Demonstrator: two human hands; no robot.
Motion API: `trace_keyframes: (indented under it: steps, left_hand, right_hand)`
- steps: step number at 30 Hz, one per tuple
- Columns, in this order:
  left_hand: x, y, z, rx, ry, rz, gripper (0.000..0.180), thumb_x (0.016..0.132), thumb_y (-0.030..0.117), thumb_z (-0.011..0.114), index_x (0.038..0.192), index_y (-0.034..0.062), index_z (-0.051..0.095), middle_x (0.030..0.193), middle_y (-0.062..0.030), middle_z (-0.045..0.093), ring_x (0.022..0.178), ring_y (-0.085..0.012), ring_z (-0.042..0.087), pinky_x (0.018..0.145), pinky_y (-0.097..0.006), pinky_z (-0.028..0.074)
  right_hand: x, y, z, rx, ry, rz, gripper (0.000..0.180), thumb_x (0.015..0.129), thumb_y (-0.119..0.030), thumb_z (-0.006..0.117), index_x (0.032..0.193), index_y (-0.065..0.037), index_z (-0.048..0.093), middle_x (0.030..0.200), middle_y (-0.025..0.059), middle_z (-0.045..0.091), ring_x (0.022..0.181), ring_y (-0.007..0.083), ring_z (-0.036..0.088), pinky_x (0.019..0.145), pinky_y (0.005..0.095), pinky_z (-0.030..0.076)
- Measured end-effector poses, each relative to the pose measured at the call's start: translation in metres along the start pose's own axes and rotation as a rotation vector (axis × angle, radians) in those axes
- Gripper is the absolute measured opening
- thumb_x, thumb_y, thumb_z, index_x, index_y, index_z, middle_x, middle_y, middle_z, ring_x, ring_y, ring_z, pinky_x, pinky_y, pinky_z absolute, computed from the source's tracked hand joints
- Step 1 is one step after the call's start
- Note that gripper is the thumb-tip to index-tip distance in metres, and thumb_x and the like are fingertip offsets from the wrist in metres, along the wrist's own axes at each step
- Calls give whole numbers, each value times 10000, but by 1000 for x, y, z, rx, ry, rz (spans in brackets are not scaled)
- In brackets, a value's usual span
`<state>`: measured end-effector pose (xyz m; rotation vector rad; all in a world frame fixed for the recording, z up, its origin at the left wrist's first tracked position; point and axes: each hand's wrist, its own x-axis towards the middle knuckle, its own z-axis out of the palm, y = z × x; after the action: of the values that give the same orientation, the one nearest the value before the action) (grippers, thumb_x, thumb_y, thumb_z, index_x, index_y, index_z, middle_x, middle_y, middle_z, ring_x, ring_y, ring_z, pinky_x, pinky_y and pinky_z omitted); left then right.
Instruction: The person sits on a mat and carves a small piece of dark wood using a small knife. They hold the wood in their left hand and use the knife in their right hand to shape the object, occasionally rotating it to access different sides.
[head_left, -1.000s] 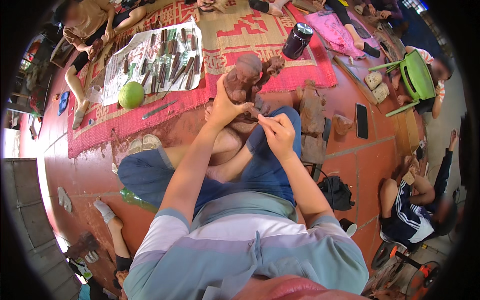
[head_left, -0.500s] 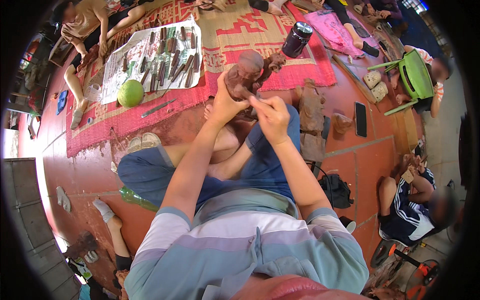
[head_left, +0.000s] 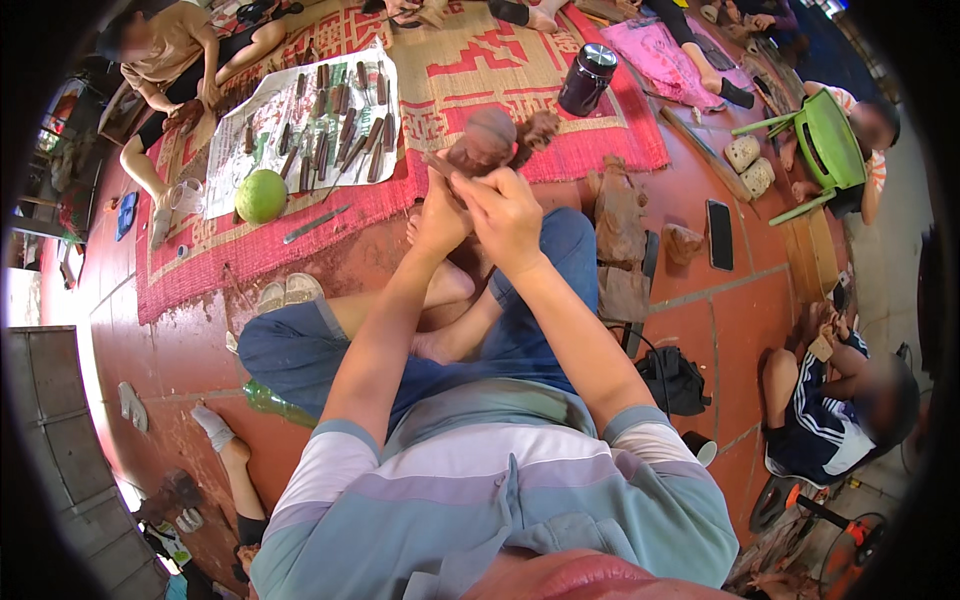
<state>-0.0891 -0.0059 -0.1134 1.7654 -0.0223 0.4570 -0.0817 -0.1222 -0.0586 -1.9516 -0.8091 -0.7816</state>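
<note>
A reddish-brown carved wooden figure [head_left: 488, 138] with a rounded head stands up in front of me, above my crossed legs. My left hand [head_left: 442, 215] is closed around its lower left side. My right hand [head_left: 508, 218] presses against its front with bent fingers, close beside the left thumb. Whatever the right fingers pinch is too small or hidden to name. A narrow brown piece juts out above the left hand; whether it belongs to the figure I cannot tell. Both hands cover the figure's lower part.
Wood-handled carving tools [head_left: 345, 130] lie on a white printed sheet [head_left: 225, 165] on the red mat [head_left: 190, 270]. Nearby are a green round fruit [head_left: 262, 196], a dark lidded jar [head_left: 588, 78], another carved piece [head_left: 622, 215], a phone [head_left: 719, 236] and a green stool [head_left: 830, 140]. Other people sit around.
My right hand has moved left and now meets the left hand over the figure's front. My left hand has shifted slightly lower, and the figure has turned and dropped a little.
</note>
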Motion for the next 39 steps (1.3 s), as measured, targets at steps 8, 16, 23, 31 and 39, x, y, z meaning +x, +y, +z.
trace_keyframes:
  steps: [8,16,23,31,39]
  left_hand:
    - [2,1,3,21,20,1,1023,612,91,836,1388,27,173,1285,-186,442,1173,-245,480,980,-363,414]
    - [4,-41,7,-140,10,67,858,801,95,695,1421,50,104,1235,-173,481,1098,-248,541,931,-361,456]
    - [-1,-16,13,-134,35,38,890,731,90,754,1392,58,159,1192,-151,504,1077,-223,542,897,-354,464]
    - [-5,-29,19,-140,97,203,930,648,67,805,1353,48,199,1219,-143,502,1086,-219,540,922,-358,459]
    - [1,5,11,-28,8,-49,1094,610,88,860,1400,64,104,1250,-189,461,1163,-279,492,974,-377,426]
  right_hand:
    - [-58,41,-60,-3,-86,147,181,709,-64,751,872,-144,740,664,19,543,623,197,541,560,303,438]
    - [-2,3,-3,-52,-57,-67,246,702,-67,696,925,-165,727,716,22,564,665,211,562,582,318,470]
    - [-13,16,-19,2,-29,-61,270,689,-34,705,920,-171,732,705,1,534,644,190,535,555,304,452]
    - [-14,-1,-18,95,-30,-58,257,666,-34,726,895,-150,734,716,7,556,644,186,542,548,298,445]
    - [-54,33,-46,8,-59,93,165,712,-51,741,854,-135,735,666,19,531,618,192,527,541,306,430]
